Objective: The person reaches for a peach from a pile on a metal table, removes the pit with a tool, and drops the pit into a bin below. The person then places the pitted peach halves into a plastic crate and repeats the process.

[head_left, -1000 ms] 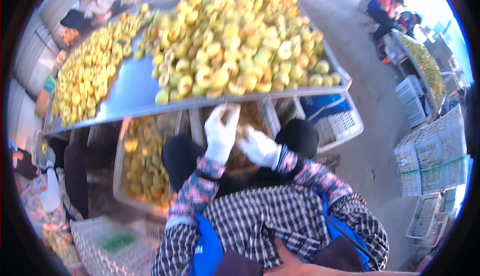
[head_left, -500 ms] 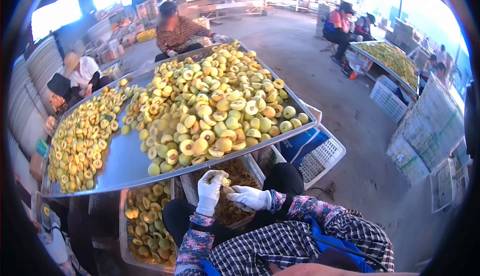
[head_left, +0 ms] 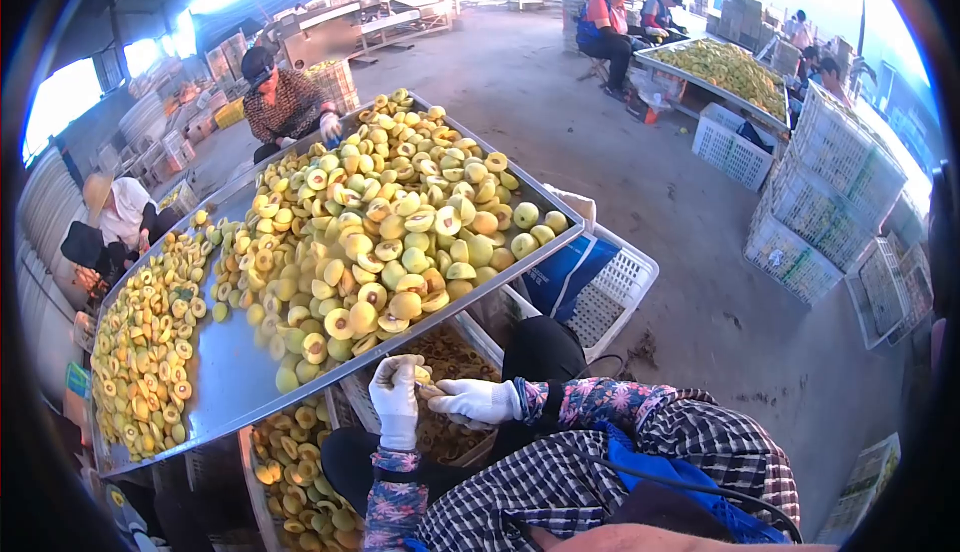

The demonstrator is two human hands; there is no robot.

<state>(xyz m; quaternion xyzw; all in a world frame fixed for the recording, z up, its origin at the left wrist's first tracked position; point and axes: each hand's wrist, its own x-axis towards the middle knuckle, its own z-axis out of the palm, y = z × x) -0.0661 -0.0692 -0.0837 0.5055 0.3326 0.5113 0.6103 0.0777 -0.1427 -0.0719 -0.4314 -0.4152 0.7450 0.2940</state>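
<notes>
My left hand (head_left: pixel 396 397), in a white glove, is closed with a yellow fruit half (head_left: pixel 421 374) between its fingertips. Beside it, the gloved right hand (head_left: pixel 475 401) is closed too, its fingertips meeting the fruit. A small brownish thing shows at those fingertips, too small to name. Both hands are over a crate of brownish fruit pieces (head_left: pixel 452 354), in front of a metal-rimmed table (head_left: pixel 232 352). Halved yellow-green stone fruit (head_left: pixel 390 222), some with brown centres, is heaped on the table. More halves (head_left: pixel 145 352) lie along its left side.
Below the table, left of my knees, stands a crate of fruit halves (head_left: pixel 300 477). A white crate (head_left: pixel 625 287) with a blue bag (head_left: pixel 570 270) is at the right. One co-worker (head_left: pixel 285 102) sits across the table, another (head_left: pixel 120 212) at its far left. Stacked crates (head_left: pixel 830 192) stand further right.
The view has turned to the right, so the table and heap sit further left. My hands remain together at the fruit half. The co-worker across the table has lowered their head.
</notes>
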